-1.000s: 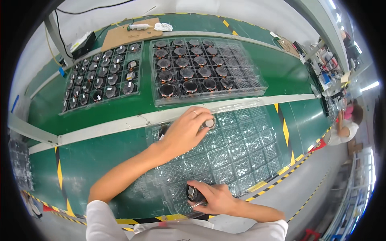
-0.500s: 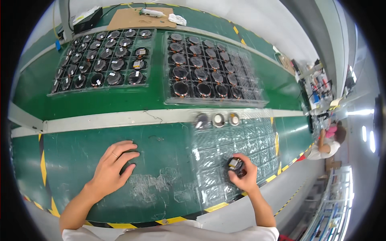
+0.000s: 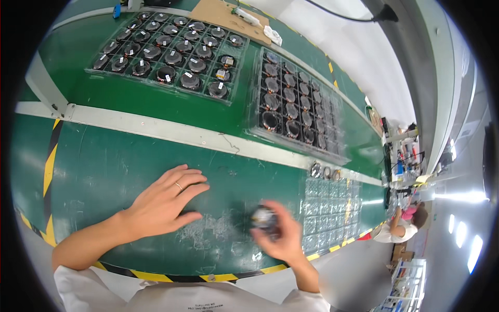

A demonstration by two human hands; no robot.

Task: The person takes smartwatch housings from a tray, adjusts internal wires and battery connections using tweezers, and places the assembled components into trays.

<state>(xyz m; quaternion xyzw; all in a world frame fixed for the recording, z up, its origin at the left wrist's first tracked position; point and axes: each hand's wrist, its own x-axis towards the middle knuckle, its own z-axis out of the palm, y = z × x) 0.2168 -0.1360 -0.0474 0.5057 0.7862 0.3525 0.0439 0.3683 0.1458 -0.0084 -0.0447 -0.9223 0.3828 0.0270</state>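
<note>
My right hand [image 3: 287, 235] is above the green bench, its thumb and fingers closed around a round black watch-like part [image 3: 264, 217] with a light patch on top; motion blurs both. My left hand [image 3: 165, 202] lies flat to the left, fingers spread and holding nothing. To the right of my right hand is a clear plastic tray [image 3: 325, 208] with mostly vacant pockets. A few small round parts [image 3: 315, 170] sit in a row along its far edge.
Beyond the pale metal rail [image 3: 171, 134] stand two trays of round black parts: a left tray [image 3: 150, 80] with white labels on most pieces, and a right tray [image 3: 293, 144]. A slanted metal post [image 3: 44, 86] rises at left. Another person [image 3: 392, 229] works at far right.
My right hand has lifted the round black part from over the clear tray and brought it left above the bench. The view has turned; my left hand stays spread.
</note>
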